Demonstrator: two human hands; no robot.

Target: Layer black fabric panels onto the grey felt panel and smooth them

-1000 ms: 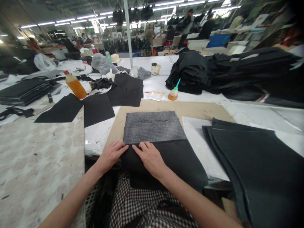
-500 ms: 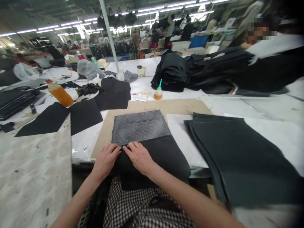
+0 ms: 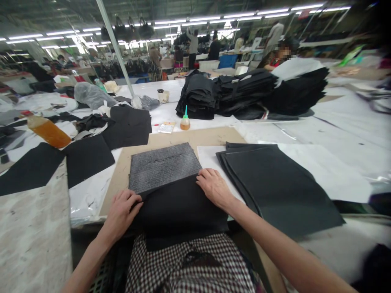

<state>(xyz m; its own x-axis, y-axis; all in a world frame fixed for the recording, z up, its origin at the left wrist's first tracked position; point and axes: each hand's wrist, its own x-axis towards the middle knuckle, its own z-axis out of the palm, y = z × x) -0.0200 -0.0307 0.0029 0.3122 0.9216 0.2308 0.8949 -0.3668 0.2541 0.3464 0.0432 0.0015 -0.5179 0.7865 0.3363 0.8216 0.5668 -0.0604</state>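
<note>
Two hands (image 3: 124,209) (image 3: 215,187) touch panel (image 3: 180,207) edges.

No lettering seems legible.

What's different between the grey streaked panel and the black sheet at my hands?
The grey streaked panel looks mottled, while the black sheet looks plain and smooth. The panel lies over the tan board; the sheet reaches past the near edge of the table. A dark line crosses the panel's upper part; none shows on the sheet. Both meet along one nearly straight line.
</note>
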